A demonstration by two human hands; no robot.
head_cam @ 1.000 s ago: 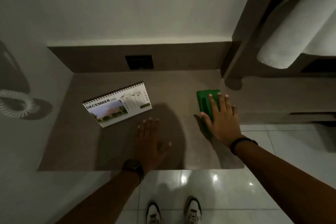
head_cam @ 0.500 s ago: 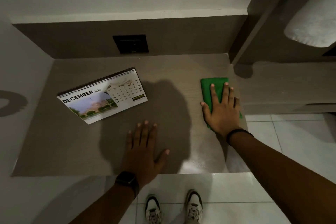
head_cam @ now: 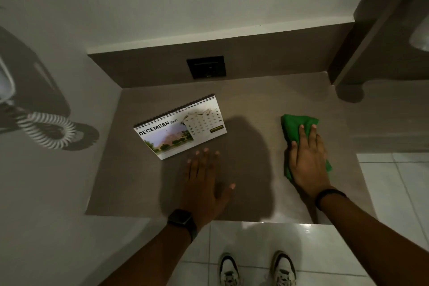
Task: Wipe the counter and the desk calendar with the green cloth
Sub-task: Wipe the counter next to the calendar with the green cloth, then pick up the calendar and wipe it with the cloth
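Note:
A green cloth (head_cam: 293,128) lies bunched on the right part of the brown counter (head_cam: 250,100). My right hand (head_cam: 306,160) presses flat on top of it, fingers spread, covering its near half. A spiral-bound desk calendar (head_cam: 176,127) showing December stands on the counter's left half, tilted. My left hand (head_cam: 205,183) rests flat and empty on the counter, fingertips just short of the calendar's near edge.
A dark wall socket (head_cam: 206,67) sits in the back panel behind the counter. A wall phone with a coiled cord (head_cam: 46,130) hangs on the left wall. A brown partition (head_cam: 362,37) borders the right. White floor tiles (head_cam: 394,188) and my shoes (head_cam: 255,269) lie below.
The cloth, flat and folded before, is now bunched under my right hand. My left hand sits closer to the calendar. The view has swung so the wall phone is in sight again.

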